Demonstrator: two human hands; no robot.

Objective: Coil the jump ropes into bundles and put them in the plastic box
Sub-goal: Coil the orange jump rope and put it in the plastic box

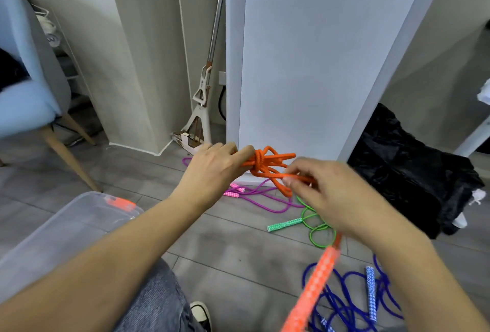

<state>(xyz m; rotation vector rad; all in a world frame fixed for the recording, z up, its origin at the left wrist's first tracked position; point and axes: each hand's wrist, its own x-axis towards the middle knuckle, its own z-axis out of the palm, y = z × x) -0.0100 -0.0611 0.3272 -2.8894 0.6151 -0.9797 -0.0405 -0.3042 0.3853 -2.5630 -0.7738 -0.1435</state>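
Orange rope [267,166] is bunched into a bundle in mid-air above the floor [238,252], with a few turns wrapped round its middle and loops fanning out to the right. The left hand [212,170] holds the bundle's left end, its grip closed round the gathered strands. The right hand [326,191] pinches a loose strand of the same rope just right of the wraps, fingers curled in a narrow grip. An orange handle [315,286] with a white pattern hangs below the right hand, blurred.

On the floor beneath the hands lie three more ropes, all uncoiled: a purple rope [265,201] with pink handles nearest the white cabinet [318,66], a green rope [315,228] with a patterned green handle just beside it, and a blue rope [344,302] with blue handles sprawled at the lower right.

A clear box [53,239] with an orange latch sits at the lower left, well apart from the bundle; its lid looks closed. A black bag [405,172] slumps to the right of the cabinet, a mop [204,93] leans in the corner, and a blue chair [26,79] stands at the left.
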